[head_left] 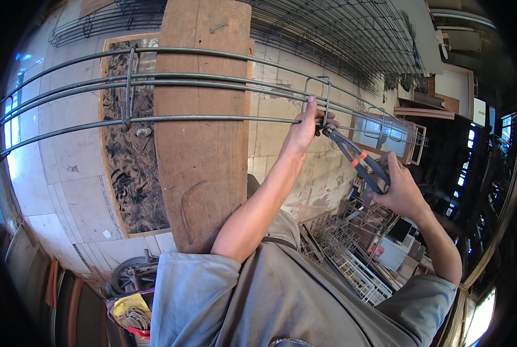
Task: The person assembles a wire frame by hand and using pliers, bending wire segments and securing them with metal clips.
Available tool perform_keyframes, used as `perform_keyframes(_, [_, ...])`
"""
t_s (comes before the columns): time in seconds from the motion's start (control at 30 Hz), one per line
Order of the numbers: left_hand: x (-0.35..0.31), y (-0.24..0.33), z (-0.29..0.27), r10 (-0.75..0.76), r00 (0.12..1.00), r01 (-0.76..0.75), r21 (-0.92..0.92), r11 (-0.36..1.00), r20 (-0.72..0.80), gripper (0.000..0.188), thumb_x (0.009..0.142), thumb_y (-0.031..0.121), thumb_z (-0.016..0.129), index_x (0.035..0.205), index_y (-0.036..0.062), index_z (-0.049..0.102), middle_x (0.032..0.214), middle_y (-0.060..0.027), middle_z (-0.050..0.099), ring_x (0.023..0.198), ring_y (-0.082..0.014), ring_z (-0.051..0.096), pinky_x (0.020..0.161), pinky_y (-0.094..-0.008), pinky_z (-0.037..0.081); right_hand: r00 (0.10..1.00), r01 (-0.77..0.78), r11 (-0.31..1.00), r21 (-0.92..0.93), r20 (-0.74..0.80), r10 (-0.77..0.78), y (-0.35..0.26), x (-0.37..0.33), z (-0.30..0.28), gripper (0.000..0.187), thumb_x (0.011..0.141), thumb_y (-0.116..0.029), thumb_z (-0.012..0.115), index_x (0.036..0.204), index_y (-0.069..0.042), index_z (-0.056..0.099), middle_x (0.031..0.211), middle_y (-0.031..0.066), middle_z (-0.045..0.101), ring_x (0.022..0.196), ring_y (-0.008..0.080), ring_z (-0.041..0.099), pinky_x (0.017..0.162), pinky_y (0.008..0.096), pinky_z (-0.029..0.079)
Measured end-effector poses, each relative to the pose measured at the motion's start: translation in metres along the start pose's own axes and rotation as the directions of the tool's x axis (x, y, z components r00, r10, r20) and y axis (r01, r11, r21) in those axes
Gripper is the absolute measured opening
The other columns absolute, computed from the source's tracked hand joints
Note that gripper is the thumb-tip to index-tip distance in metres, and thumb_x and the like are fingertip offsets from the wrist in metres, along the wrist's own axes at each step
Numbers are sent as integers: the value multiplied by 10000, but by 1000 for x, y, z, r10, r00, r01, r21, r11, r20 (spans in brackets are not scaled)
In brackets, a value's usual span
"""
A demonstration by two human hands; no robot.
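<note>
My left hand (300, 134) is at the lowest long bar of the steel cage (200, 119), its fingers curled in around the bar just beside a stirrup (328, 98), the thumb standing up in front of the steel. Some of those fingertips hide behind the bar, so I cannot tell what exactly they pinch. My right hand (401, 188) is closed on the pincers (356, 159), one finger bent over the upper handle and the thumb side against the lower one; the two orange-banded handles stand apart within that grip.

The pincers' head lies right by my left fingers, at the lower corner of the stirrup (whether the jaws bite on anything there, I cannot make out). The tool points up and to the left, its long axis slanting from my right palm to the stirrup's corner.

The cage lies out in front of me, passing above the wooden plank (203, 168), and its long axis runs from left to right, square across the plank. Its right end slopes away past my left hand, beyond the pincers, while its left end reaches far out over the pale tiled floor (73, 173). On the plank, well apart from both hands, rests a thin bent wire (183, 211).
</note>
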State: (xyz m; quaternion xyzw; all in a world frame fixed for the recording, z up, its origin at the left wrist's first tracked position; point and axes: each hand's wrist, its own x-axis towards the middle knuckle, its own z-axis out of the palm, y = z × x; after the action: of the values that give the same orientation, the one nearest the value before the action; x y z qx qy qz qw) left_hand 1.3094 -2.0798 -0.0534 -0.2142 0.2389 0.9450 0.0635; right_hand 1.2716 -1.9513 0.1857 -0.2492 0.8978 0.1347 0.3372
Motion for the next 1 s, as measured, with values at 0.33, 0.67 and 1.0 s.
perform_keyframes(0.33, [5, -5, -1, -6, 1000, 6, -13, 1000, -11, 865, 938, 762, 251, 1099, 34, 690, 903, -39, 748, 802, -71, 577, 719, -259, 348, 760, 2, 356, -935, -230, -608, -36, -35, 12, 500, 809, -143, 674, 1298, -59, 609, 1214, 127, 605, 885, 233, 621, 779, 375, 510])
perform_keyframes(0.67, [3, -7, 2, -8, 1000, 8, -11, 1000, -23, 857, 951, 748, 245, 1112, 33, 689, 919, -47, 747, 877, -115, 613, 865, -302, 375, 816, 159, 611, -776, -245, -523, -32, -38, 20, 359, 832, -197, 711, 1144, -39, 632, 1164, 238, 585, 820, 335, 597, 643, 408, 519])
perform_keyframes(1.0, [0, -4, 1, -15, 1000, 15, -2, 1000, -2, 855, 950, 751, 231, 1104, 49, 695, 924, -33, 748, 835, -57, 585, 743, -263, 350, 924, -363, 590, 721, 199, 326, -16, -20, -12, 347, 1038, -350, 483, 1149, -25, 533, 843, 174, 673, 575, 253, 618, 553, 367, 531])
